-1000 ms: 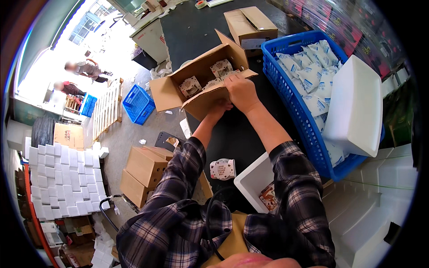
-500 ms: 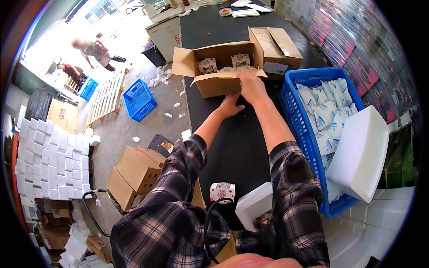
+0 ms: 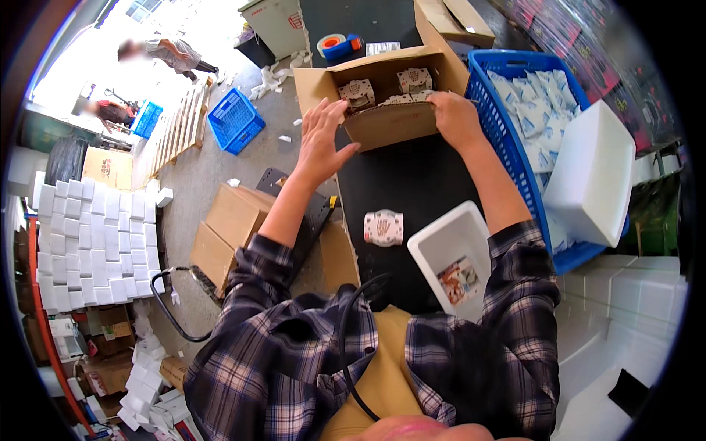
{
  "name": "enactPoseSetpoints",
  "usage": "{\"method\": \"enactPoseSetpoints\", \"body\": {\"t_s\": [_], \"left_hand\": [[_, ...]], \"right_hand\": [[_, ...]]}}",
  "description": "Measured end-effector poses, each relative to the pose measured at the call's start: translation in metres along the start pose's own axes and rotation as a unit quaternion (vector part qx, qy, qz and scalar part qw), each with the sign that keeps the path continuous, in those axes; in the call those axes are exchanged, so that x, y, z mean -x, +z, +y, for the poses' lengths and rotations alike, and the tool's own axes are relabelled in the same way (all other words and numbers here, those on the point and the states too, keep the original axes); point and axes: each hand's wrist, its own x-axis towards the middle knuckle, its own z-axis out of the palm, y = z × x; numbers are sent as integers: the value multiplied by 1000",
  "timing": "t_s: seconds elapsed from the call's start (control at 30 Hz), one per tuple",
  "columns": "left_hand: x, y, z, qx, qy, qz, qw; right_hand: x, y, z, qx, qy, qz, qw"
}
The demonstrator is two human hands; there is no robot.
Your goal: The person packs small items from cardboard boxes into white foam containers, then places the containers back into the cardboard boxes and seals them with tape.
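Head view | left hand (image 3: 320, 143): fingers spread, at near left corner of open carton (image 3: 397, 129); if it touches, I cannot tell | right hand (image 3: 457, 121): pinching the carton's near right edge | carton: on black bench (image 3: 390, 176), patterned packs (image 3: 415, 79) inside | single pack (image 3: 384, 228): on bench, beside white foam box (image 3: 440, 235).

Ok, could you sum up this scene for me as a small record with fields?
Centre: open brown cardboard box
Inside it: white patterned packs
Left hand: fingers spread, at the box's near left corner; contact unclear
Right hand: gripping the box's near right edge
Surface: black tabletop
Nearer the person: one similar white pack; white rectangular tub
Right side: blue plastic crate holding white pouches, a white foam-looking box tilted on top
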Motion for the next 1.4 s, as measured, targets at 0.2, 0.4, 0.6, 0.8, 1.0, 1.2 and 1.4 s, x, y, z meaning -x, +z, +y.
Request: {"method": "enactPoseSetpoints", "body": {"t_s": [0.2, 0.4, 0.6, 0.8, 1.0, 1.2, 1.4], "left_hand": [[23, 37, -1, 94, -87, -111, 986], [30, 42, 18, 81, -82, -165, 979], [36, 48, 27, -49, 35, -146, 987], [3, 68, -10, -129, 49, -149, 979], [-60, 107, -85, -212, -70, -121, 967], [-133, 144, -129, -268, -119, -97, 951], [-170, 184, -168, -271, -94, -73, 955]], "right_hand": [[45, -36, -17, -12, 9, -4, 1000], [77, -46, -15, 1, 29, -9, 1000], [87, -41, 1, -3, -47, -7, 999], [155, -101, -16, 36, 19, -7, 999], [259, -151, 5, 73, 125, -54, 988], [315, -189, -11, 169, 188, -25, 967], [320, -177, 3, 194, 222, -43, 955]]}}
